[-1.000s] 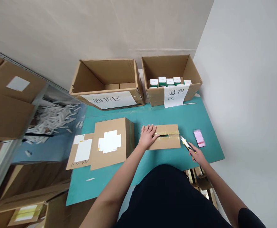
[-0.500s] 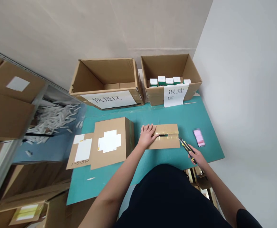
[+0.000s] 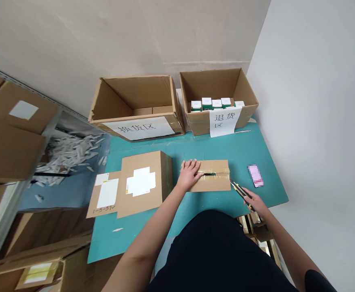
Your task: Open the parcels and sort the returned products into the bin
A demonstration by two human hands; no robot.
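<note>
A cardboard box [image 3: 143,182] stands on the teal table [image 3: 177,239]. Just right of it, the left hand [image 3: 189,174] lies spread, pressing on a flat, taped carton [image 3: 214,182]. Beyond, the right hand [image 3: 254,201] grips a yellow box cutter [image 3: 241,191], its tip just beside the carton's edge.
</note>
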